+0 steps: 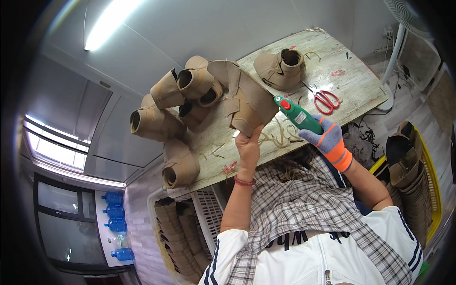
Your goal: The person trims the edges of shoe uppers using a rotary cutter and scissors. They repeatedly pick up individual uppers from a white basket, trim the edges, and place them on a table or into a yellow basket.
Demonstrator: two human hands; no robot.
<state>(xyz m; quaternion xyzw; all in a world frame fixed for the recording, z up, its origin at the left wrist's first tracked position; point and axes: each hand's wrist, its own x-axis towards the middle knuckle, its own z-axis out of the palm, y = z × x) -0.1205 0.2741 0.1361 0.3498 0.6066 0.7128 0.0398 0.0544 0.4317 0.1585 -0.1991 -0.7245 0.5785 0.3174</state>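
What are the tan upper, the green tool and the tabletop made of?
Tan upper in the left hand: looks like matte suede or synthetic, soft folds. Green tool in the gloved right hand: glossy moulded plastic. Tabletop: worn, pale wood board, grain visible.

Red-handled scissors (326, 100) lie on the worn wooden table (354, 83), near one tan boot upper (281, 68). Pile of tan boot uppers (176, 102) sits at the table's other end. White crate (183, 237) and yellow basket (433, 190) hold more. Blue water jugs (114, 211) stand beyond.
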